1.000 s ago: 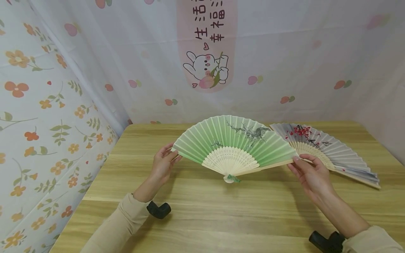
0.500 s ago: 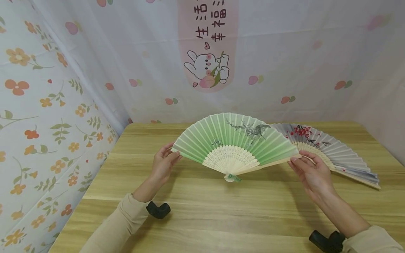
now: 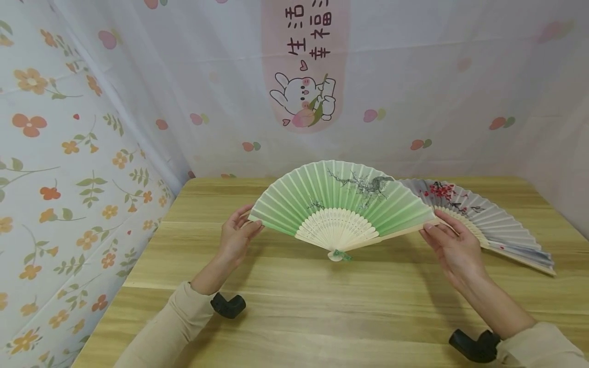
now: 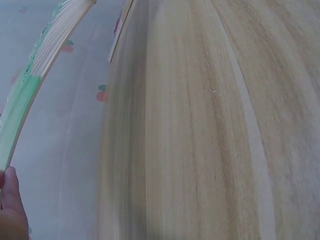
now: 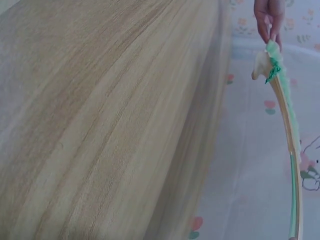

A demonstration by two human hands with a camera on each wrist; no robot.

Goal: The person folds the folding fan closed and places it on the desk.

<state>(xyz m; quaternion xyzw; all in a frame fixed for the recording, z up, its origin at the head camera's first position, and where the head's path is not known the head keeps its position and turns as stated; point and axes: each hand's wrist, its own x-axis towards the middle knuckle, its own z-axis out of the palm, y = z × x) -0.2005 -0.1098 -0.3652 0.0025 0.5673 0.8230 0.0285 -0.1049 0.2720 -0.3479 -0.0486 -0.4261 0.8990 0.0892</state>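
An unfolded green folding fan (image 3: 340, 197), printed with a dark bird and branches, is held up over the wooden table between both hands. Its pale pierced ribs meet at a pivot with a small green tassel (image 3: 341, 254), nearest the person. At the left end, the left hand (image 3: 235, 237) pinches the fan's corner between thumb and fingers. The right hand (image 3: 455, 250) pinches the outer guard stick at the other end. The left wrist view catches the left thumb (image 4: 13, 200) against the fan's edge. From the right wrist view, the fan appears nearly edge-on, with the left hand (image 5: 270, 20) beyond it.
A second open fan (image 3: 488, 222), grey-white with red blossoms, lies on the table (image 3: 322, 317) at the right, partly behind the green fan and right hand. White patterned curtains (image 3: 221, 92) stand behind and at the left. Black devices (image 3: 228, 305) sit at both wrists.
The green fan has risen slightly, its top edge now a little higher. Both hands keep their hold at its two ends, and the second fan stays where it lay.
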